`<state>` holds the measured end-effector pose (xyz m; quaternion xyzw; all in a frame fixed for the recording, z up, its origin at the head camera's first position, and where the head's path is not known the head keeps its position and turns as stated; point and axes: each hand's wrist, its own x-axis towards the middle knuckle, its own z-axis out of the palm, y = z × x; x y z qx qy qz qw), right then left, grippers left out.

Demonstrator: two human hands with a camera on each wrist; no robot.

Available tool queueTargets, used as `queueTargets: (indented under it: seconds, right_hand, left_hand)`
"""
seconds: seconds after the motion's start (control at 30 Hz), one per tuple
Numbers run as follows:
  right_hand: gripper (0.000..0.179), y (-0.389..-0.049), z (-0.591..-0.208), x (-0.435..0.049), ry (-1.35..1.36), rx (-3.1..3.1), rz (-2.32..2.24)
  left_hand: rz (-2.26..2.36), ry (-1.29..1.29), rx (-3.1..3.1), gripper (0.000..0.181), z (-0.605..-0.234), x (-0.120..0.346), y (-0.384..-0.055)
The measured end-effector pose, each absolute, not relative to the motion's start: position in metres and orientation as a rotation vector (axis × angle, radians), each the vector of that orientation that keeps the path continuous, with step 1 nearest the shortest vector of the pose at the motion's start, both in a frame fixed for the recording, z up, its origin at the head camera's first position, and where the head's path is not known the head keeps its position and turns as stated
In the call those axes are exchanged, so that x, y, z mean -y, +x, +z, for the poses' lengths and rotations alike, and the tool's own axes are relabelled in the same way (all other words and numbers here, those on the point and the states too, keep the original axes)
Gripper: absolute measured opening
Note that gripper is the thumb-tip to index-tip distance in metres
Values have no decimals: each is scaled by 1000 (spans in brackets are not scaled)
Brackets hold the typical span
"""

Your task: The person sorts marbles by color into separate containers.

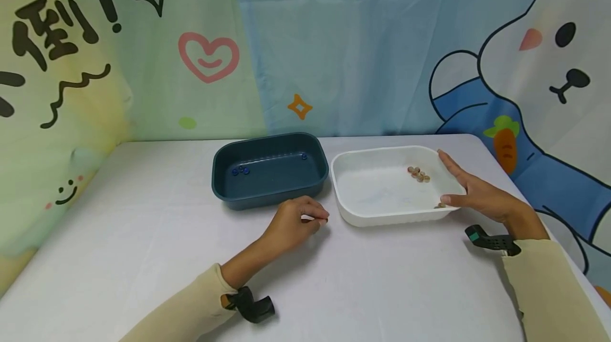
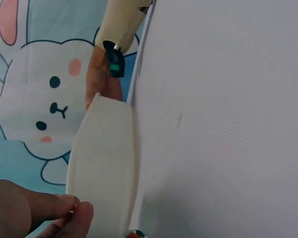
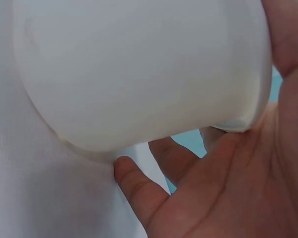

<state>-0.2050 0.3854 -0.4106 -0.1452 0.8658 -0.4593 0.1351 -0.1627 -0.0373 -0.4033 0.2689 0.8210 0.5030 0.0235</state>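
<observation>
Thumb and fingertips of my left hand (image 1: 297, 224) pinch a small reddish-brown bead (image 2: 73, 208), mostly hidden by the fingers, above the table between the two trays. My right hand (image 1: 487, 199) grips the right end of the white tray (image 1: 372, 219), its thumb over the near corner of the rim and its fingers along the outer side. Several brown beads (image 1: 419, 174) lie in the right part of that tray, and another brown bead (image 1: 441, 205) is beside the thumb. In the right wrist view, the fingers (image 3: 139, 191) spread beside the tray's outer wall.
Left of the white tray stands a dark blue-green tray (image 1: 267, 201) holding several dark blue beads (image 1: 241, 170). Both trays are on the white-covered table (image 1: 157, 215). A printed cloth (image 1: 343, 55) hangs behind the table. Black wrist cameras (image 1: 253, 306) sit on both wrists.
</observation>
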Motion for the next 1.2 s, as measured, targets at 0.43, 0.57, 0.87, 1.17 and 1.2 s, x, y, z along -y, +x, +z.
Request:
queueTargets:
  seconds: [0.43,0.57,0.87,1.17,1.2]
  right_hand:
    - [106,-203,-410,-385,-420,-2517,-1327]
    - [107,-201,-409,-384,-416,-2518,-1325]
    - [104,-200,-409,-383,-451,-2509,-1332]
    - [108,-202,-407,-384,-482,-2441,-1386]
    - [109,-202,-406,-384,-479,-2438,-1387]
  left_hand:
    - [1659,774,-2535,11,-387,16,-170]
    - [1680,751,-2542,11,-383,10,-175]
    - [1689,653,-2562,11,-381,6,-184]
    - [1718,700,-2578,11,-380,-1,-189]
    - [1720,698,-2578,11,-381,-2,-190]
